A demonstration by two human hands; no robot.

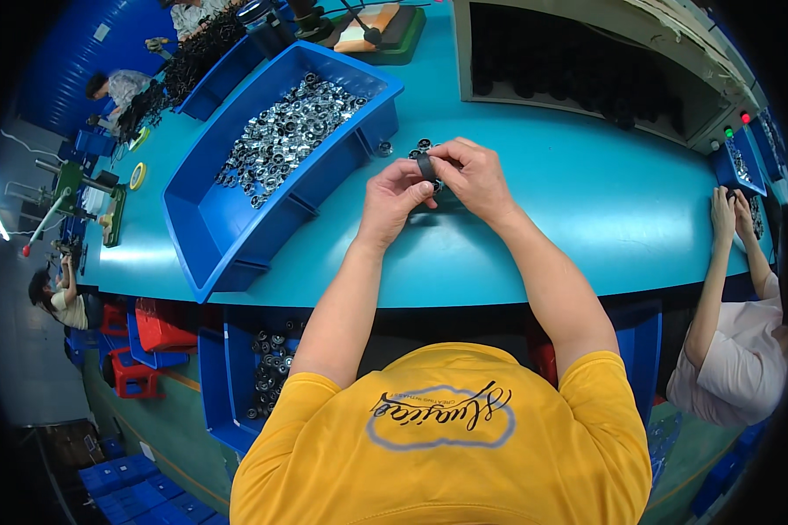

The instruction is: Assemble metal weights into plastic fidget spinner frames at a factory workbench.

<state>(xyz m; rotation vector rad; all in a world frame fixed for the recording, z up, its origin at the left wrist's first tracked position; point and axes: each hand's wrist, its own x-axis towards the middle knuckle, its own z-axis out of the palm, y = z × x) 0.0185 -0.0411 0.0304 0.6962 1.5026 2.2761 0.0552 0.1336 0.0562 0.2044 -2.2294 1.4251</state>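
Observation:
Above the turquoise table [552,201], my left hand [389,203] and my right hand [475,182] meet in front of me. Between their fingertips is a small black band [425,166], ring-like, its far side hidden by the fingers. Both hands are closed on it, thumbs and fingers pinching from either side. Just beyond the fingers lie a few small shiny round metal parts [425,143], partly covered by my hands. One more metal part [384,149] rests beside the blue bin, left of my fingers.
A large blue bin [197,241] full of shiny round metal parts [284,131] stands to the left. At the back right is a pale box-like housing [587,116] with a dark opening. A co-worker's hands [732,214] work at the far right. Below the table edge sits another blue bin [217,385].

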